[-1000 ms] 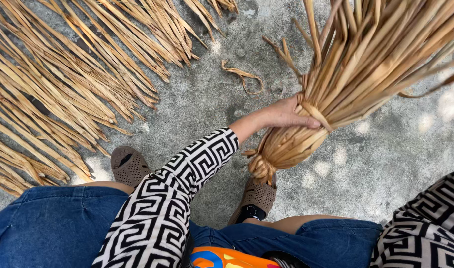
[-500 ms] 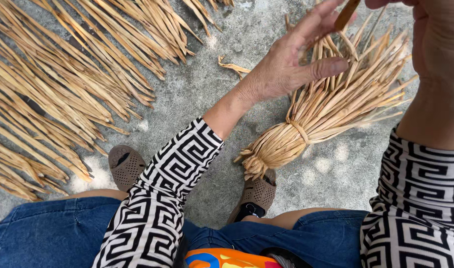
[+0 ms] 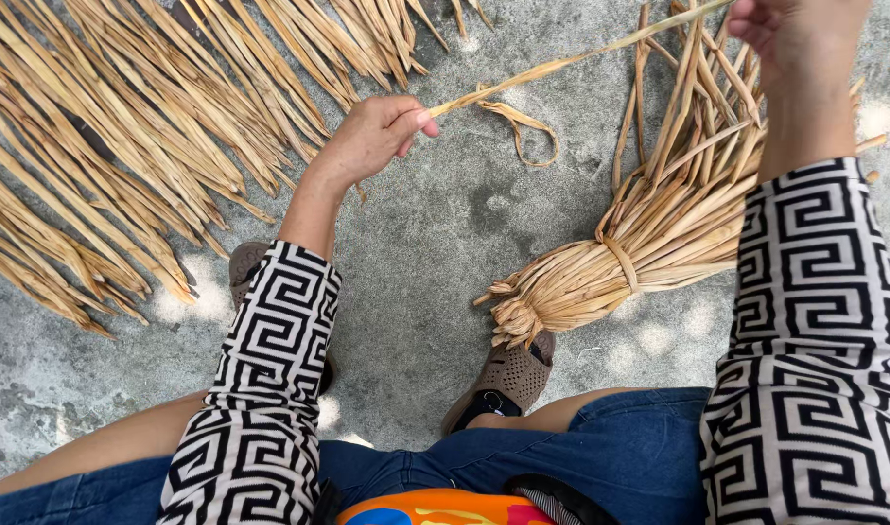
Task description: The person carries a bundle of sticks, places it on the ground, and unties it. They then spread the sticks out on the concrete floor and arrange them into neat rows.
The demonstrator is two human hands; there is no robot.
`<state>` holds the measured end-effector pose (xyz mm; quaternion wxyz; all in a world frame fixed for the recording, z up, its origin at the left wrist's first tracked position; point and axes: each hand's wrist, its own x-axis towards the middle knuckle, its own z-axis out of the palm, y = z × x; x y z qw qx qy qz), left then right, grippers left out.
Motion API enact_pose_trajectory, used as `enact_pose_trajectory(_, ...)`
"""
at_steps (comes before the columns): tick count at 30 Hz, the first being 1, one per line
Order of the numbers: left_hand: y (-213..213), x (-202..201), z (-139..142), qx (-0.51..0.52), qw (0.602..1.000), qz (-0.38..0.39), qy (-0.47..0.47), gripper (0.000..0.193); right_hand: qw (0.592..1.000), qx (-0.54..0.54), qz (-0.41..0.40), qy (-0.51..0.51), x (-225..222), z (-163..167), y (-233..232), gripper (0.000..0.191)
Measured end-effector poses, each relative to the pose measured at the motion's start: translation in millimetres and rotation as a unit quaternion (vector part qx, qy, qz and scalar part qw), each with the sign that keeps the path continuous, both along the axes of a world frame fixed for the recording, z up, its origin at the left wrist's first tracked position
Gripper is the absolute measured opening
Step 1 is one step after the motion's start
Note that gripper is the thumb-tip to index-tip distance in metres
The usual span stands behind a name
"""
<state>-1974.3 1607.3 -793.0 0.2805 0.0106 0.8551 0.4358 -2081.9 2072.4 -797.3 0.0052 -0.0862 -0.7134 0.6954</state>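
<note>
Outdoors, seen from above: a person stands over a grey concrete floor (image 3: 435,282) strewn with dried palm-like leaves.

Left hand (image 3: 372,136) is raised above the floor, fingers (image 3: 411,119) pinched shut on the near end of a single long dry leaf strip (image 3: 561,64). That strip runs up and to the right toward the right hand (image 3: 790,39) at the top right edge of view. Right hand is only partly in frame; its fingers look curled, but I cannot tell whether they actually grip the strip's far end.

Below the right forearm lies a tied bundle of leaves (image 3: 639,253), bound at its narrow waist by a leaf band (image 3: 620,262), butt end resting against the toe of the right brown shoe (image 3: 508,379), loose ends fanning toward the top right corner.

A loose spread of leaves (image 3: 124,146) covers the floor's upper left area. One curled scrap (image 3: 527,126) lies on the floor between spread and bundle.

Sleeves are black-and-white geometric print; blue jeans at bottom edge.
</note>
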Motion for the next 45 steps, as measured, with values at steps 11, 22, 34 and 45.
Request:
enact_pose_trajectory(11, -26, 32, -23, -0.216, 0.970, 0.007, -0.113, 0.048, 0.824, 0.407, 0.308, -0.245, 13, -117, -164, 0.025)
enact_pose_trajectory(22, 30, 30, -47, -0.031, 0.996, 0.053, -0.069, 0.044, 0.794, 0.436, 0.395, -0.152, 27, -129, -204, 0.012)
enact_pose_trajectory(34, 55, -15, -41, 0.213, 0.933, 0.263, 0.125, 0.022, 0.819, 0.440, 0.367, 0.034, 32, 27, -211, 0.013)
enact_pose_trajectory(45, 26, -12, -83, 0.246, 0.909, 0.328, -0.071, 0.026, 0.986, -0.074, 0.144, 0.029, 11, 69, -111, 0.012)
